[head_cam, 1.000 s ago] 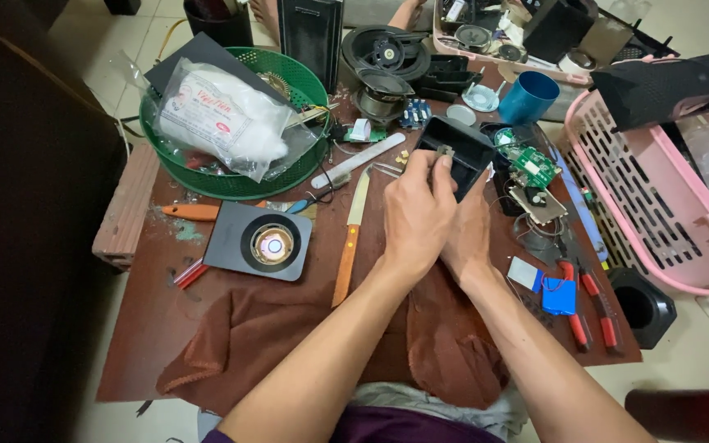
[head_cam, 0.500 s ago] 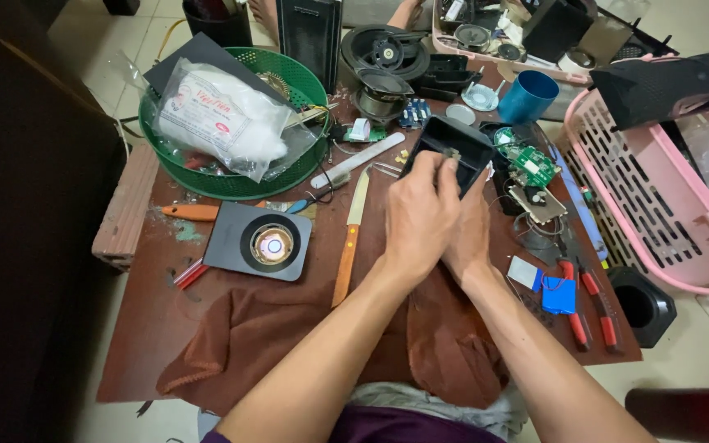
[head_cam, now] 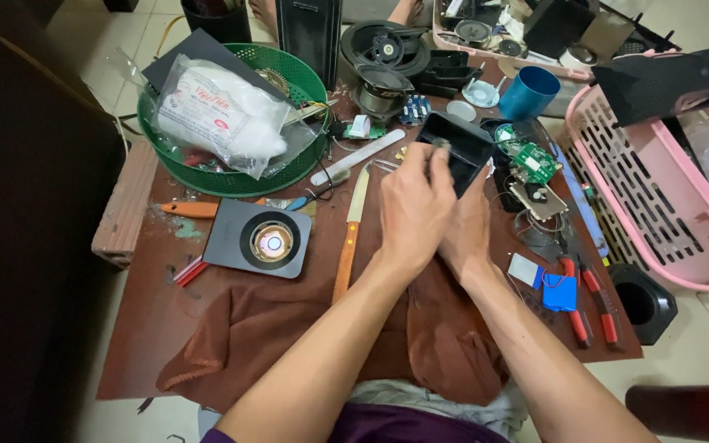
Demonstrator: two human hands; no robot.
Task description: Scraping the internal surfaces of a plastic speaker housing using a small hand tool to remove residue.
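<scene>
head view: white plastic bag (head_cam: 223, 115) with red label lies in green basket (head_cam: 231, 176).

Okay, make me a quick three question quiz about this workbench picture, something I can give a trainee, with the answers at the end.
1. True or false: the green basket holds a clear bag of white stuffing.
2. Which thing lies just left of the left hand? A) the blue cup B) the wooden-handled knife C) the pink crate
3. Fill in: both hands are at a small open ____ box, with the right hand partly hidden behind the left.

Key: 1 true; 2 B; 3 black.
</scene>
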